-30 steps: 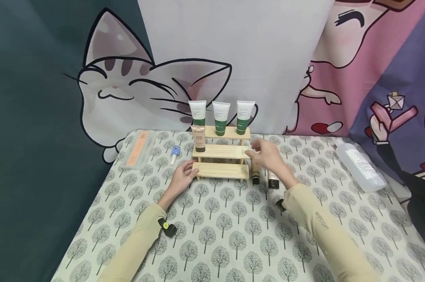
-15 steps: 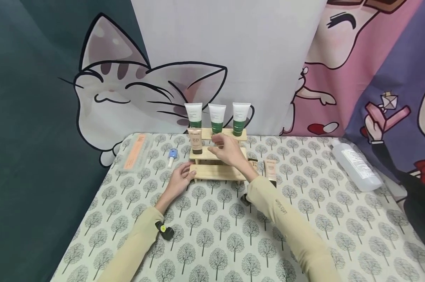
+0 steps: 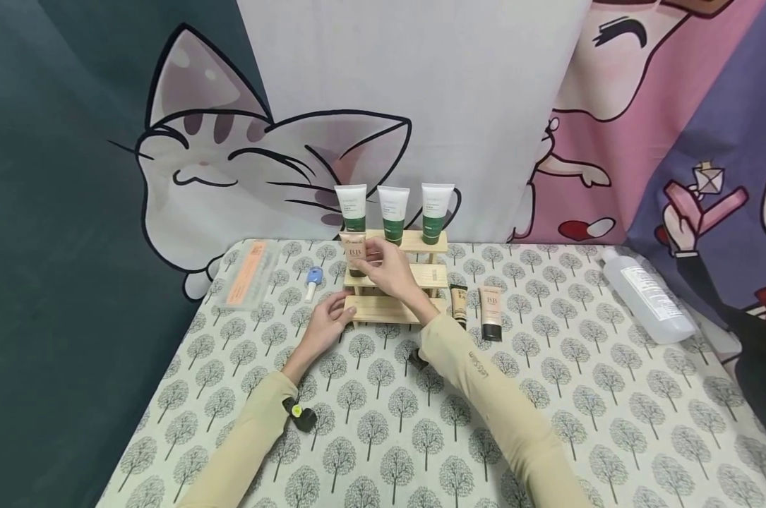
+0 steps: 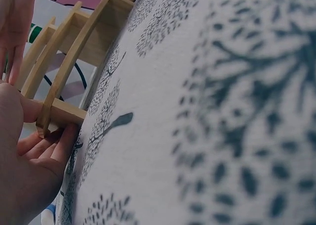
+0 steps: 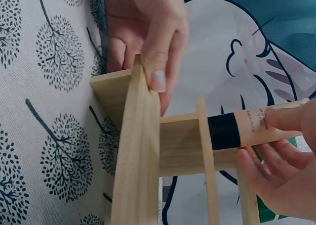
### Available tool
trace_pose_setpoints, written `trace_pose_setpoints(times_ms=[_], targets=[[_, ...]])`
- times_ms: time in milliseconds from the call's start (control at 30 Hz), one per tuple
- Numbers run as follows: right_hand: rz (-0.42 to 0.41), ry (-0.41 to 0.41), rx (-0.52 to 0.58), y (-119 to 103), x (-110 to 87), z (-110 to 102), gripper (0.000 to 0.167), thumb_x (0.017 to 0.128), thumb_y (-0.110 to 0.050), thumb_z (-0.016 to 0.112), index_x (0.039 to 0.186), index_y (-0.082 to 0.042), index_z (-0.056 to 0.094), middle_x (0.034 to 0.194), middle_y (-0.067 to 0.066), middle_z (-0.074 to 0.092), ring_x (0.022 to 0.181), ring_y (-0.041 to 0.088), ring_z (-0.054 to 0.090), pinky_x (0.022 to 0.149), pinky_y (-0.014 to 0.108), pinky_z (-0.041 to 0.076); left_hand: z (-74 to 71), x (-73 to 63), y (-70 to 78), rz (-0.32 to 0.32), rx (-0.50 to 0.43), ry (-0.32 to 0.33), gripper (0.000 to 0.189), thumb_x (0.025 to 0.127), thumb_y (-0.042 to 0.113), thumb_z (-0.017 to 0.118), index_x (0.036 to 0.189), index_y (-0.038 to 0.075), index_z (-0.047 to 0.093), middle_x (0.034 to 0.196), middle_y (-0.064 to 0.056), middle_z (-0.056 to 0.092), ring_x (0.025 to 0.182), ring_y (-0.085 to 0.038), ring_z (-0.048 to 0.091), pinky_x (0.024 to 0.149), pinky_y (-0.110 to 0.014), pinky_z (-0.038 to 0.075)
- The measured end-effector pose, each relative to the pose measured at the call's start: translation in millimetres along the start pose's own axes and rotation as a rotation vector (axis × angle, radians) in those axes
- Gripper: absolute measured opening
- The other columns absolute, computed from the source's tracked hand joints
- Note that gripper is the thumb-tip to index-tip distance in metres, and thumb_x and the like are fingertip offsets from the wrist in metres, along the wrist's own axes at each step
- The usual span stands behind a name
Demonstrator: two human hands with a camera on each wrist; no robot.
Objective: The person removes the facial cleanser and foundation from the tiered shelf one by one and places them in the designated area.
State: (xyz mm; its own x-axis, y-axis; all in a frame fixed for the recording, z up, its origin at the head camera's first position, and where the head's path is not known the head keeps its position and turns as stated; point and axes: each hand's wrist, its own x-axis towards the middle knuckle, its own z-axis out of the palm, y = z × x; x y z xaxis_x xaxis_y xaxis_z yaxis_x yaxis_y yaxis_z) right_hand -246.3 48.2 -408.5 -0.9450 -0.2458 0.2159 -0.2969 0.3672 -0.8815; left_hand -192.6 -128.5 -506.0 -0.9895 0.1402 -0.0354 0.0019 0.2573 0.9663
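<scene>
Left hand [image 3: 324, 324] grips the rack [image 3: 389, 309]; right hand [image 3: 392, 270] pinches the BB tube [image 3: 354, 247] on its middle tier; beyond them, three white-green tubes [image 3: 393, 212] stand shelved; rightward, two loose tubes [image 3: 491, 310] lie unshelved.

Held tube [image 3: 353, 244]: peachy beige, black cap [image 5: 224, 131]
Top-shelf tubes [image 3: 393, 212]: white over deep green
Stand [image 3: 383, 308]: pale straw-yellow wood
Surface [image 3: 383, 395]: white, printed with grey-black trees
Sleeves [image 3: 484, 395]: soft cream
Backdrop [image 3: 459, 85]: teal, white, pink, purple, cartoon cat [image 3: 192, 159]

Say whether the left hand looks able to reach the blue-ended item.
Probably yes: nothing stands between the left hand and the blue-ended item, but the hand must first release the wooden stand.
</scene>
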Motion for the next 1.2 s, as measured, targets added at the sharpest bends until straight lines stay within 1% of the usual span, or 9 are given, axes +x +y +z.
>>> trace_pose_setpoints(times_ms=[167,367,467,667,867,1100,1200], targets=[[-0.004,0.029,-0.016,4,-2.2,-2,0.031,0.093,-0.011,0.073,0.121,0.0,0.065,0.116,0.019,0.072,0.106,0.03,0.072,0.092,0.032,0.063,2.3,1.1,-0.3,-0.006,-0.006,-0.01,0.053,0.1,0.015,0.063,0.148,0.0,0.045,0.145,-0.028,0.053,0.131,-0.042,0.057,0.112,-0.043,0.051],[0.028,0.04,-0.026,2,-9.3,-15,0.032,0.094,-0.015,0.072,0.122,-0.003,0.064,0.12,0.018,0.072,0.107,0.03,0.071,0.097,0.037,0.062,1.9,0.4,1.8,-0.018,-0.005,-0.012,0.055,0.1,0.014,0.063,0.149,0.001,0.043,0.145,-0.027,0.053,0.131,-0.04,0.058,0.11,-0.04,0.052],[0.032,0.059,-0.037,1,-13.3,-24,0.031,0.094,-0.015,0.073,0.121,-0.004,0.064,0.119,0.019,0.072,0.107,0.031,0.071,0.097,0.037,0.062,1.3,0.6,2.1,-0.016,-0.007,-0.017,0.055,0.1,0.013,0.062,0.149,0.0,0.043,0.146,-0.028,0.053,0.13,-0.041,0.059,0.11,-0.041,0.052],[0.036,0.085,-0.047,-2,-24.6,-42,0.03,0.093,-0.015,0.073,0.118,-0.003,0.065,0.117,0.019,0.072,0.106,0.032,0.071,0.096,0.039,0.062,0.3,1.9,0.0,-0.013,-0.01,-0.007,0.054,0.1,0.014,0.063,0.148,0.0,0.044,0.145,-0.027,0.054,0.13,-0.041,0.058,0.11,-0.041,0.052],[0.06,0.091,-0.044,0,-41.3,-62,0.034,0.094,-0.015,0.072,0.123,0.0,0.063,0.119,0.022,0.07,0.107,0.034,0.07,0.096,0.041,0.062,-0.5,0.6,-1.0,-0.008,-0.023,-0.005,0.054,0.1,0.012,0.062,0.149,0.0,0.044,0.145,-0.028,0.053,0.131,-0.041,0.058,0.111,-0.04,0.051],[0.122,0.103,-0.064,3,-59.8,-88,0.034,0.096,-0.016,0.069,0.126,-0.001,0.061,0.121,0.022,0.069,0.108,0.035,0.069,0.098,0.044,0.061,1.3,0.0,-0.9,0.024,0.006,0.023,0.051,0.098,0.008,0.061,0.146,-0.003,0.046,0.141,-0.031,0.055,0.127,-0.043,0.06,0.105,-0.035,0.055],[0.137,0.114,-0.081,5,-67.1,-100,0.035,0.096,-0.019,0.069,0.126,-0.002,0.061,0.121,0.021,0.069,0.107,0.035,0.069,0.097,0.045,0.061,1.5,0.2,-0.5,0.026,0.007,0.025,0.051,0.099,0.008,0.061,0.146,-0.003,0.046,0.141,-0.031,0.054,0.128,-0.043,0.059,0.106,-0.035,0.055]])
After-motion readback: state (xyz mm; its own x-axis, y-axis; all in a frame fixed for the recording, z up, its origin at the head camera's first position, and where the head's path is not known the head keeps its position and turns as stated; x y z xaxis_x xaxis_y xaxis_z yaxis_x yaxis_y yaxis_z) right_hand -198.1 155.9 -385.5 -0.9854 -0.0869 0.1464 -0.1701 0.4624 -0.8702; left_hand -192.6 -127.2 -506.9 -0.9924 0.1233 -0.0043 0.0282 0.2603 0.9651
